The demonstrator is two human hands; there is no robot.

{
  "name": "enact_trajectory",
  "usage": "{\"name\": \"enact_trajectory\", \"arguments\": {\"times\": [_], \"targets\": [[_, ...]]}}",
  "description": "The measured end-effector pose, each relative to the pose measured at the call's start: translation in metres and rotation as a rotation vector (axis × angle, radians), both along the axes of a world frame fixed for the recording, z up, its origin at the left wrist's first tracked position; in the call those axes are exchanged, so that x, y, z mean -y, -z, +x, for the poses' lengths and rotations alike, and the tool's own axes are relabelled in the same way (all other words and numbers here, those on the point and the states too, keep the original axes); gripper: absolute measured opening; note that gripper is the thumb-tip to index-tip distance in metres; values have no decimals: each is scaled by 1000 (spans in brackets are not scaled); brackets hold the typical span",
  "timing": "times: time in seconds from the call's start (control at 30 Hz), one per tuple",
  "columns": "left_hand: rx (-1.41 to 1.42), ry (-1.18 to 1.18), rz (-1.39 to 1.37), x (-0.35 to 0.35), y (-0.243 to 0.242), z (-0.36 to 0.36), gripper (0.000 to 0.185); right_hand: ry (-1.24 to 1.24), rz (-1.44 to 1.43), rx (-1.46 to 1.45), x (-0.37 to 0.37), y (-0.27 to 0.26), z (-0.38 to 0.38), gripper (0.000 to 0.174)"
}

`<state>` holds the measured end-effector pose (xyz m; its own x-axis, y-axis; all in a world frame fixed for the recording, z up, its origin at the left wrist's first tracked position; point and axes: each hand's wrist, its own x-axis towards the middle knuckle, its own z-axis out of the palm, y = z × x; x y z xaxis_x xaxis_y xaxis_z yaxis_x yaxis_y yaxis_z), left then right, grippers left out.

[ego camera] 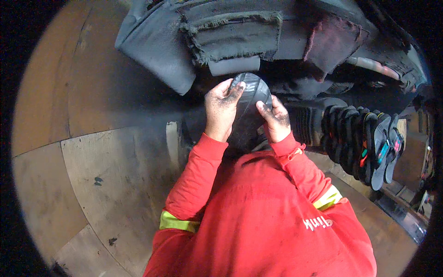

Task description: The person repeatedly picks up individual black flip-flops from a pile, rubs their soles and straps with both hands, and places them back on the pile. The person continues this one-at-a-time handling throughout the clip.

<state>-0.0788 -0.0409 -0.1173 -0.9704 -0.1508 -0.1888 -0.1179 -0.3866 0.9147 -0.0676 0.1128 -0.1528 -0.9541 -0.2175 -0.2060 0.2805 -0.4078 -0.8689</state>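
Both hands hold one dark flip-flop sole [254,90], its rounded end pointing up and away from me. Diagonal grooves or straps seem to cross its shiny surface; which they are I cannot tell. My left hand [223,107] grips its left edge, thumb on top. Lower on the right edge, my right hand [276,116] pinches it between thumb and fingers. Black dust smears both thumbs. The sole's lower end fades into shadow above my lap. Just beyond its tip a grey pad [235,65] sticks out from under a frayed cloth [238,36].
A dark machine housing or bench edge [294,33] spans the front, with a reddish rag [334,45] over it. At right stands a row of flip-flops [377,149] beside stacked dark soles [303,123]. Stained wooden boards [114,173] cover the floor at left.
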Motion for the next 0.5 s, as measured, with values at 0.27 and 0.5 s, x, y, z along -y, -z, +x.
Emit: {"name": "enact_trajectory", "arguments": {"times": [0.27, 0.5], "targets": [[72, -87, -139, -10, -1, -4, 22, -52, -409, 239, 0, 15, -5, 25], [205, -126, -163, -22, -23, 23, 21, -374, -318, 167, -25, 18, -57, 29]]}}
